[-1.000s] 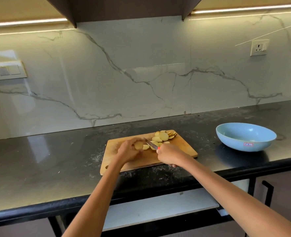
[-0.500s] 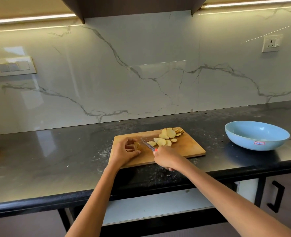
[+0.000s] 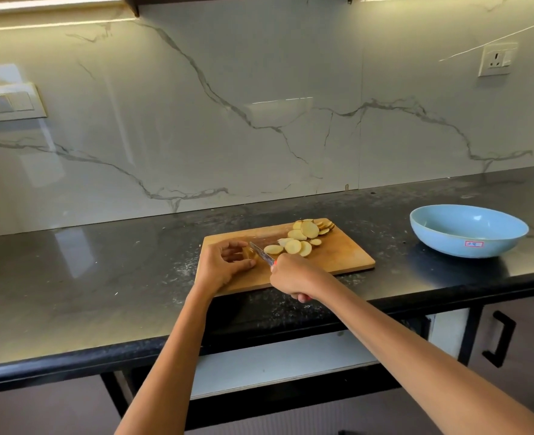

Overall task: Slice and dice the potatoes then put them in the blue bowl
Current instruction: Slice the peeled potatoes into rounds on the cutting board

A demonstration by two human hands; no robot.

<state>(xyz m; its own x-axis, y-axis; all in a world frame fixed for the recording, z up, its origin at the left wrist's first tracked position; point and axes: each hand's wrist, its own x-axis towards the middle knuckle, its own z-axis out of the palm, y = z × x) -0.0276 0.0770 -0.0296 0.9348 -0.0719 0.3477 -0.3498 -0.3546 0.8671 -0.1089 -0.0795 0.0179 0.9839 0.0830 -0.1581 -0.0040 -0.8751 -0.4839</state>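
A wooden cutting board [image 3: 347, 255] lies on the black counter. On its left part my left hand [image 3: 224, 266] pinches a small end piece of potato [image 3: 249, 253]. My right hand [image 3: 293, 274] grips a red-handled knife [image 3: 261, 253], whose blade rests against that piece. Several round potato slices [image 3: 303, 238] lie heaped on the far middle and right of the board. The blue bowl [image 3: 468, 230] stands to the right of the board, with nothing visible inside.
The black counter [image 3: 102, 277] runs left to right with a marble backsplash behind. A socket [image 3: 496, 59] sits on the wall at the right, a switch panel [image 3: 8, 103] at the left. A cabinet handle [image 3: 499, 339] shows below the counter's front edge.
The potato piece in my left hand has shrunk to a small end, and another slice lies beside the blade. The view shifted; both hands stay at the board's left part.
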